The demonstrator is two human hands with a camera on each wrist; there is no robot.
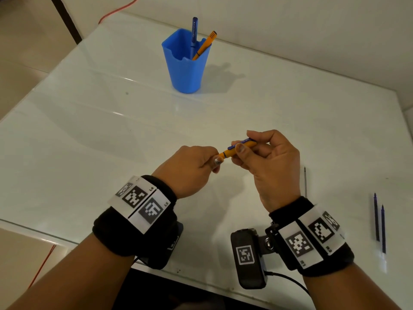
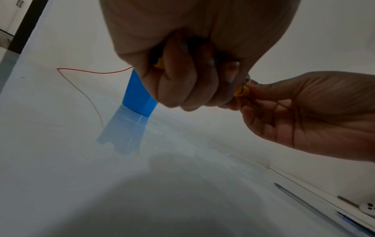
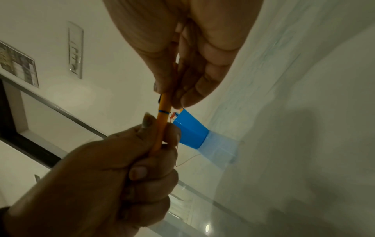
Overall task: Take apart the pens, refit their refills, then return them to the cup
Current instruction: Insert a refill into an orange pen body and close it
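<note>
A white glossy table [image 1: 111, 130] holds a blue cup [image 1: 185, 66] at its far side, with a blue pen [image 1: 194, 34] and an orange pen [image 1: 205, 44] standing in it. Nearer, the left hand [image 1: 192, 168] and right hand [image 1: 268, 162] grip opposite ends of another orange pen [image 1: 234, 149] (held above the table). Three refills [image 1: 378, 222] lie to the right.

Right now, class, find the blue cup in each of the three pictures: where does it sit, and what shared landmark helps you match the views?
Head view: blue cup stands upright at top centre, beyond both hands.
Left wrist view: blue cup, left of centre, partly behind the left hand.
Right wrist view: blue cup, centre, lying sideways in the picture.
Shared landmark: the orange pen gripped by both hands.
</note>
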